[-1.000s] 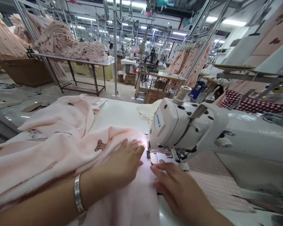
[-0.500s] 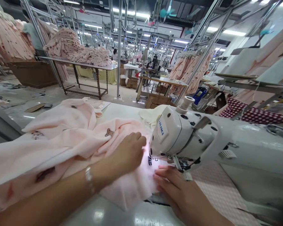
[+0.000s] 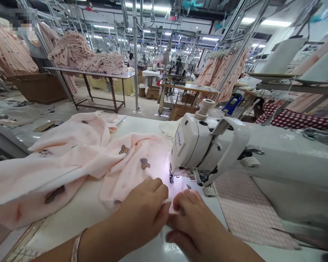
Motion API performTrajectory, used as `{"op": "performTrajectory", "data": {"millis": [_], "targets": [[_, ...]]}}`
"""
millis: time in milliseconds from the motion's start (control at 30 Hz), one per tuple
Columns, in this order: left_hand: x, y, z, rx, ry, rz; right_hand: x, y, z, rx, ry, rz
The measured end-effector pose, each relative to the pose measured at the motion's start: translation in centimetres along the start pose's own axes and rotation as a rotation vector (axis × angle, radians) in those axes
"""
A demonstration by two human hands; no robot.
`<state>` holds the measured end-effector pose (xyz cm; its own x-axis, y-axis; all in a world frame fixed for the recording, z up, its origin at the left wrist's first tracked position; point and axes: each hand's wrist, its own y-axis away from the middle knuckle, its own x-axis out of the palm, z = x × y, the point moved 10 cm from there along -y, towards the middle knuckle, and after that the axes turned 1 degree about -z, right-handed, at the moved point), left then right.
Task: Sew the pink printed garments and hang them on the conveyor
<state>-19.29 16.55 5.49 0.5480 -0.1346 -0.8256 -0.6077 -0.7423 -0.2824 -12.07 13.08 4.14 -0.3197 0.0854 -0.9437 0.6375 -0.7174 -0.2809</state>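
Observation:
Pink printed fabric (image 3: 131,156) with small bear pictures spreads over the white sewing table and runs under the head of a white sewing machine (image 3: 196,145). My left hand (image 3: 147,207), a bracelet on its wrist, pinches the near edge of this fabric just in front of the lit needle area. Close beside it, my right hand (image 3: 191,222) has curled fingers pinching the same edge. The fingertips of both hands nearly meet, and the bit of cloth between them is mostly covered. The needle itself is too small to make out.
A pink checked sheet (image 3: 251,211) lies right of the machine head. Beyond the table stand a metal-legged table (image 3: 120,75) with piled pink garments, a brown bin (image 3: 38,87), and hanging pink garments (image 3: 221,76). Thread cones (image 3: 284,54) rise at the right. Another person (image 3: 130,60) is far back.
My left hand has come down and nearer from beside the machine head to the fabric's near edge. My right hand's fingers, flat before, are now curled on the edge. The near fabric has been drawn up.

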Motion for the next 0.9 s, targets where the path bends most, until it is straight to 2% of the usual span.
{"op": "performTrajectory", "data": {"millis": [100, 200, 467, 667, 767, 900], "targets": [[1.3, 0.9, -1.5, 0.125, -0.161, 0.047, 0.2, 0.0, 0.0, -0.040, 0.028, -0.058], [1.9, 1.6, -2.0, 0.175, -0.248, 0.041, 0.5, 0.2, -0.1, -0.064, 0.019, -0.093], [1.5, 2.0, -2.3, 0.228, -0.291, -0.040, -0.3, 0.3, 0.1, -0.083, -0.085, -0.172], [1.4, 2.1, -1.7, 0.159, -0.188, 0.016, 0.7, 0.3, -0.1, -0.048, -0.018, -0.065], [1.5, 2.0, -1.3, 0.082, -0.155, 0.060, 1.1, 0.4, 0.0, -0.026, -0.087, -0.004], [2.2, 1.7, -0.7, -0.012, -0.247, 0.109, 1.0, 0.4, -0.1, 0.012, -0.198, 0.015]]}}
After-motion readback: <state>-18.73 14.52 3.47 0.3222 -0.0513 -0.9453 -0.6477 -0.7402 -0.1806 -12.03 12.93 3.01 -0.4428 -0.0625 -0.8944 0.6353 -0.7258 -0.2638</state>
